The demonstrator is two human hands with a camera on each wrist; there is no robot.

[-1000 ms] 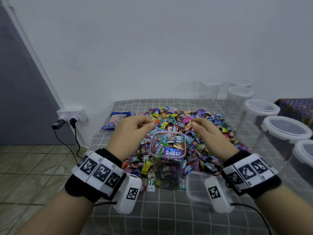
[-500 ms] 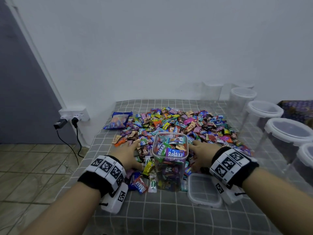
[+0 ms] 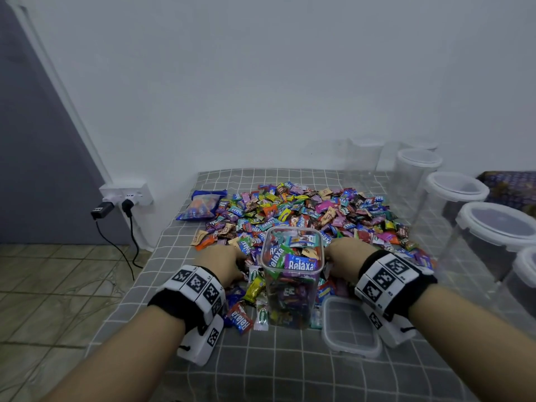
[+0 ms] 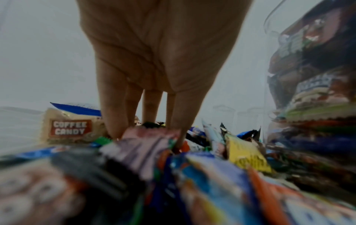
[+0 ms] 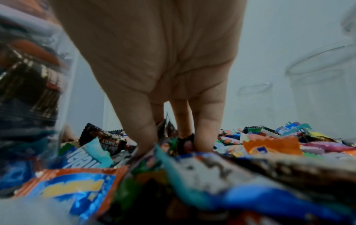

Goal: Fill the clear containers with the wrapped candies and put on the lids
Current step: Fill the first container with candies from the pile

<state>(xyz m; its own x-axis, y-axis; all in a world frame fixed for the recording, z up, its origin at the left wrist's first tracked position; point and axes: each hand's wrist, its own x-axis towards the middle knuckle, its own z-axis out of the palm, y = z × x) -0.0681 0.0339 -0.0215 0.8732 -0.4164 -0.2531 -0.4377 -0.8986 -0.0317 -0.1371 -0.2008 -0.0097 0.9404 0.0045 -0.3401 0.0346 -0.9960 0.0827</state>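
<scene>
Both hands down in the candy pile (image 3: pixel 304 216), either side of the square container (image 3: pixel 291 274). Left hand (image 3: pixel 223 264): fingers pointing down, tips buried among wrappers; whether they have closed on any, cannot tell. Right hand (image 3: pixel 343 261): same posture, fingertips (image 5: pixel 202 144) dug in, grasp not readable.

Bed with checked cover (image 3: pixel 261 369) carries everything. Pile fills its middle, toward the far edge. Lidded empty containers (image 3: pixel 493 227) line the right edge. Square container stands near the front of the pile, candies almost to the rim. Its lid (image 3: pixel 349 326) lies flat just right of it, toward the near edge.

Judgement: topping-up scoop under way. Take small handfuls, since little room is left; keep wrappers below the rim so the lid can seat. Steady the container when dropping candies in.
</scene>
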